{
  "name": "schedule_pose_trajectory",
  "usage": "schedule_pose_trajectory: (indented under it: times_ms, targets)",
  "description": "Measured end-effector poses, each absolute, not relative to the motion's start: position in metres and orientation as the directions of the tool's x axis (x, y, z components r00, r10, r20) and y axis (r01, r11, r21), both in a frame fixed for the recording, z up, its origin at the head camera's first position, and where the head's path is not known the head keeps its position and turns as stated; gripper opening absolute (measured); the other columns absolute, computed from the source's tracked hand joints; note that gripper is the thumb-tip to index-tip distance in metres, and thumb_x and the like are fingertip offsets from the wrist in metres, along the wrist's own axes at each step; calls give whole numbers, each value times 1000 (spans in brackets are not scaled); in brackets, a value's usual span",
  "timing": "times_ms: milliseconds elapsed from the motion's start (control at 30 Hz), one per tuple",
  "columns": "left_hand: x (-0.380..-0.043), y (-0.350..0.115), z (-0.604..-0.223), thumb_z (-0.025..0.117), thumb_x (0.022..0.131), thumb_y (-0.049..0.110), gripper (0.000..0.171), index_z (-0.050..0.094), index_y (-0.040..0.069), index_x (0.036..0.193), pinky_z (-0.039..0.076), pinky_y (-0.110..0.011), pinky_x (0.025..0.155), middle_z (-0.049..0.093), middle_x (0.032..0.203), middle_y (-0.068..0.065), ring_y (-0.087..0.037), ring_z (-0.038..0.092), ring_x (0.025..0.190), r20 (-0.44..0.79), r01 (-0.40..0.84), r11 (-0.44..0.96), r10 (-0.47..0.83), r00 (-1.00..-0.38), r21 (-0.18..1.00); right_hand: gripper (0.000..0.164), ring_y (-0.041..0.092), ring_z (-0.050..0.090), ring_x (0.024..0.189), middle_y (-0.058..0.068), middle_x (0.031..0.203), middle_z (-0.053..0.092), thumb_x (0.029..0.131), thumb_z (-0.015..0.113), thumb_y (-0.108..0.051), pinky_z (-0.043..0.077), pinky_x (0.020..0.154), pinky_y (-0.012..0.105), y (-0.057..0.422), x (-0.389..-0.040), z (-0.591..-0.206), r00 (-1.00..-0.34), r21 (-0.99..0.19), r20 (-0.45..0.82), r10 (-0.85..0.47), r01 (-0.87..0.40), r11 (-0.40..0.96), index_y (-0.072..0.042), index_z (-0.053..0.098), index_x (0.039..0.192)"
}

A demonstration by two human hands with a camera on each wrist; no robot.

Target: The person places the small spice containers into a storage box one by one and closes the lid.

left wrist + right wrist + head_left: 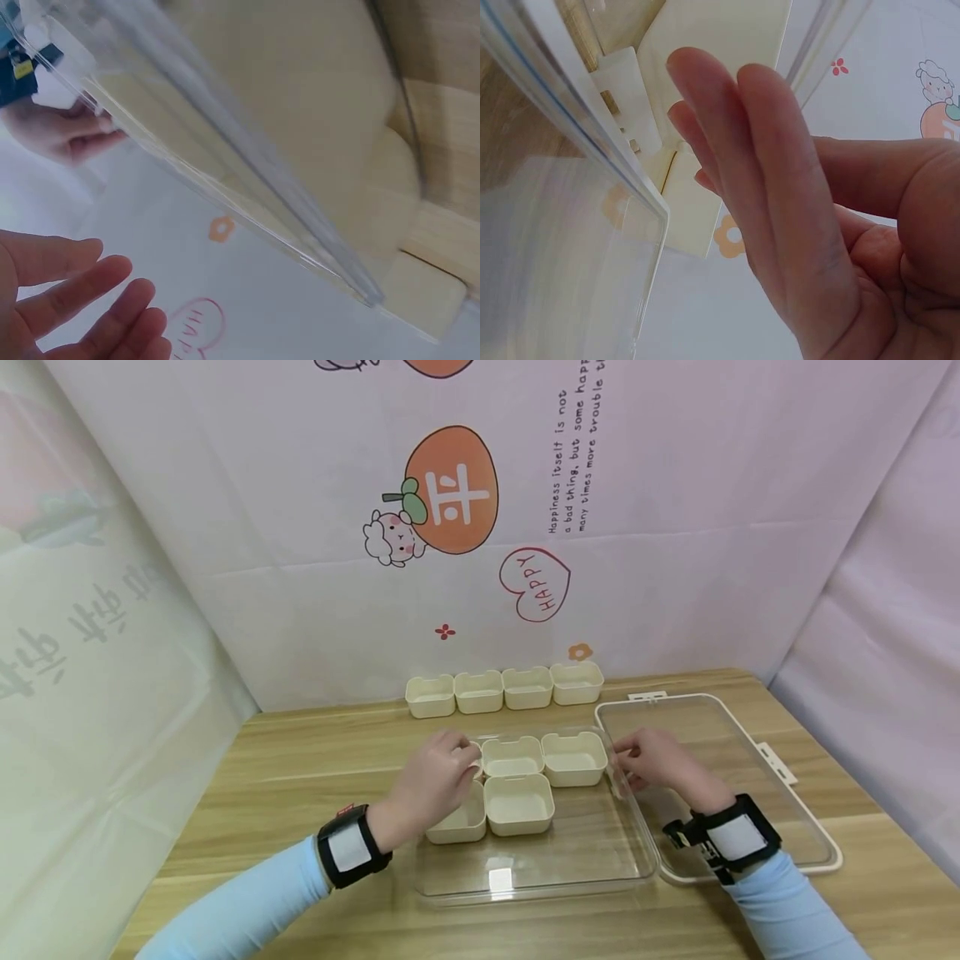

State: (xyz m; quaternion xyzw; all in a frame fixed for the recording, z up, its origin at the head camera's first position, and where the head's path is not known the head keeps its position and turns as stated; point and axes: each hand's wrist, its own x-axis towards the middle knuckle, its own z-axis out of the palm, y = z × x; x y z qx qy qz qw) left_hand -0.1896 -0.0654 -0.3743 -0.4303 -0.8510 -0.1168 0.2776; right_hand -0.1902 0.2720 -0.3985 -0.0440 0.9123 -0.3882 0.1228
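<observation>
A clear plastic box (600, 872) holds several cream cups; one cup (519, 806) is in its front row and another (575, 760) in the back right corner. My left hand (431, 781) hovers over the left-hand cups, hiding part of them. Seen from the left wrist, that hand (82, 307) has loosely bent fingers and nothing in its grasp. My right hand (660, 760) is beside the box's right wall, above the lid's inner edge. In the right wrist view this hand (795, 195) has nearly straight fingers; whether they touch the wall I cannot tell.
A clear lid (697, 722) with a white rim and latch tabs (776, 764) lies flat right of the box. Behind the box, a row of several cream cups (478, 693) stands along the back of the wooden table (300, 768). A printed cloth (315, 543) hangs behind it.
</observation>
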Motion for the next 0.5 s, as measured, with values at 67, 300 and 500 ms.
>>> schedule_pose_trajectory:
  times_ms: [67, 300, 500]
  targets:
    - [-196, -69, -375, 73, 77, 6, 12, 69, 7, 88, 52, -25, 70, 64, 87, -6, -17, 60, 81, 589, 789, 614, 644, -488, -18, 35, 23, 70, 66, 16, 82, 69, 91, 54, -3, 57, 58, 30, 272, -190, -398, -966, -719, -188, -177, 13, 695, 17, 54, 120]
    - [-223, -83, -380, 71, 77, 2, 13, 70, 5, 90, 51, -31, 72, 63, 86, -9, -23, 58, 82, 665, 758, 652, 558, -496, 17, 35, 23, 70, 65, 17, 83, 69, 91, 54, -2, 57, 57, 30, 272, -191, -399, -966, -719, -182, -182, 5, 695, 17, 54, 120]
    - [-243, -93, -387, 70, 79, 1, 13, 70, 3, 92, 51, -31, 72, 65, 88, -10, -23, 58, 82, 679, 728, 685, 521, -517, 30, 35, 23, 70, 65, 17, 83, 69, 91, 54, -2, 57, 57, 30, 272, -191, -400, -966, -723, -180, -185, 3, 690, 17, 53, 121]
